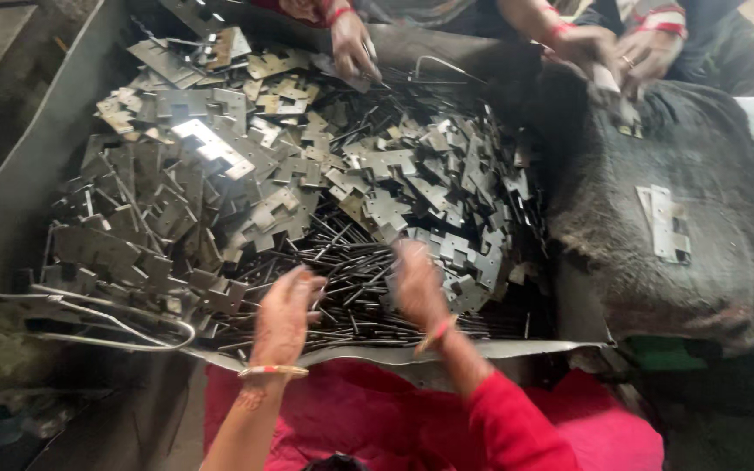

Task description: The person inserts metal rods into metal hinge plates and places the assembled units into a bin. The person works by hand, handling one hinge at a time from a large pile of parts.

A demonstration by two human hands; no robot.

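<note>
A large heap of flat metal hinge plates (290, 174) fills a shallow metal tray (37, 174). Thin dark metal pins (351, 279) lie in a pile at the tray's near side. My left hand (285, 310) hovers over the pins, fingers curled, blurred by motion. My right hand (416, 283) reaches into the pins beside the plates, also blurred. I cannot tell whether either hand holds a pin. Both wrists carry bangles, and my right arm has a red sleeve.
Other people's hands (351, 44) work at the far edge of the tray; one pair (621, 57) handles a plate over a dark sack-covered surface (709, 227). A few hinge plates (669, 222) lie on that sack. A bent wire loop (115, 327) lies at the near left.
</note>
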